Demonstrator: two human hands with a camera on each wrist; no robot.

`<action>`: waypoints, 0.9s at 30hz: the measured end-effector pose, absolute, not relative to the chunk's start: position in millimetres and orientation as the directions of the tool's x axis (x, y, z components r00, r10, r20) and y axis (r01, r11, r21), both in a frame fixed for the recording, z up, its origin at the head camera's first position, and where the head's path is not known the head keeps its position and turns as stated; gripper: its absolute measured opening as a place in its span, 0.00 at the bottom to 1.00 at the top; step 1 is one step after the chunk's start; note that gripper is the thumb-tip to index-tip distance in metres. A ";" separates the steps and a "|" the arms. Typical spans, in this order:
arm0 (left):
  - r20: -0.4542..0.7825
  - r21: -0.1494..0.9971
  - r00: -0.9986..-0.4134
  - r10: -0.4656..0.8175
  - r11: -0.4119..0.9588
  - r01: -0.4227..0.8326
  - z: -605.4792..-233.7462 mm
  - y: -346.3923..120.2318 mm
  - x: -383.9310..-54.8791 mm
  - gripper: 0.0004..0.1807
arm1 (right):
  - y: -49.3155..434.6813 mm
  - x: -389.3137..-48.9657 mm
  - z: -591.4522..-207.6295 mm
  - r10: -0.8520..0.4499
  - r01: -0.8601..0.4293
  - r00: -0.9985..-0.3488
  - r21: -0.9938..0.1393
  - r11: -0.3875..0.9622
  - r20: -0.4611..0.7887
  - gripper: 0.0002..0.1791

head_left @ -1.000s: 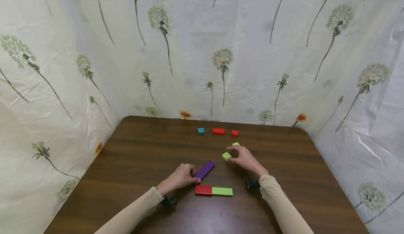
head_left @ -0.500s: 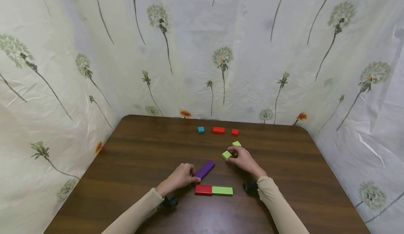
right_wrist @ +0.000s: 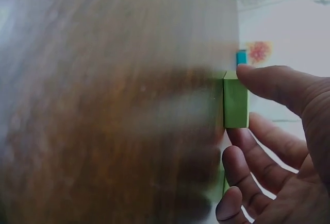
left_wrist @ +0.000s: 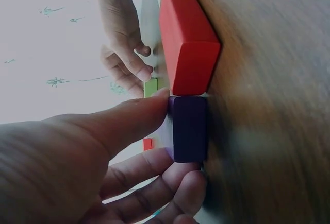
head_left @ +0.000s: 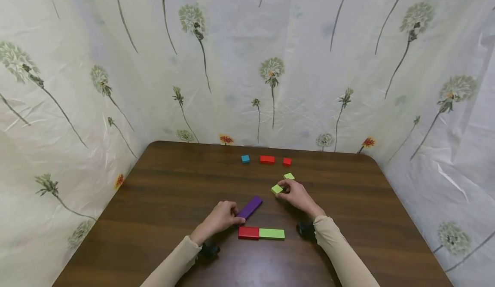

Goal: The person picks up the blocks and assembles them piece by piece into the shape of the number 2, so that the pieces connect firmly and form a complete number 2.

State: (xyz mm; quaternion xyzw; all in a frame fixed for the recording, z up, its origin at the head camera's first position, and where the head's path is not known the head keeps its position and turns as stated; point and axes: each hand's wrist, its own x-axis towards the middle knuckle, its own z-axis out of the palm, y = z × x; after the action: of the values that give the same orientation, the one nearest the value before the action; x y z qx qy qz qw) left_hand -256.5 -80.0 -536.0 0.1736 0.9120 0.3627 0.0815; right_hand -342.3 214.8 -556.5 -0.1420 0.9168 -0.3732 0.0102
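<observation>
My left hand pinches the near end of a long purple block that lies slantwise on the table. In the left wrist view, thumb and fingers sit on either side of the purple block's end. My right hand holds a small green block between thumb and fingers, low at the tabletop; the right wrist view has this green block too. Just beyond the right fingers lies a second small green block. Nearer me, a red block and a longer green block lie end to end.
Along the far part of the brown table lie a small blue block, a red block and a smaller red block. A flower-printed curtain hangs behind the table's far edge.
Both hands keep their grips, and the blocks stay essentially where they were. The view has shifted slightly, and the left forearm appears a little further right.
</observation>
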 end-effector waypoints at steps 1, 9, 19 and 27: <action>-0.021 0.689 -0.927 0.374 0.677 0.258 -536.6 -80.4 -256.5 0.14 | 214.7 -342.1 -556.5 -0.270 -0.254 -0.959 -0.689 0.678 0.087 0.20; -0.028 0.704 -0.926 0.377 0.665 0.249 -534.5 -82.1 -254.7 0.13 | 216.1 -341.9 -553.7 -0.323 -0.304 -0.941 -0.668 0.679 0.100 0.19; -0.030 0.714 -0.926 0.376 0.657 0.243 -532.4 -81.9 -252.3 0.13 | 217.5 -341.9 -550.7 -0.349 -0.339 -0.930 -0.649 0.681 0.119 0.16; -0.026 0.711 -0.928 0.372 0.660 0.245 -534.0 -81.3 -252.5 0.13 | 220.1 -344.2 -551.5 -0.358 -0.345 -0.926 -0.647 0.680 0.117 0.17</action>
State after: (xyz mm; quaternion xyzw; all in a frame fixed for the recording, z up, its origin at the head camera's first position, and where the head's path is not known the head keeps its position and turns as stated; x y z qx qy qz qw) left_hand -252.5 -81.3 -534.0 0.1700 0.9070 0.3760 0.0848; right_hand -344.2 220.1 -551.5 -0.1916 0.9165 -0.3510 0.0096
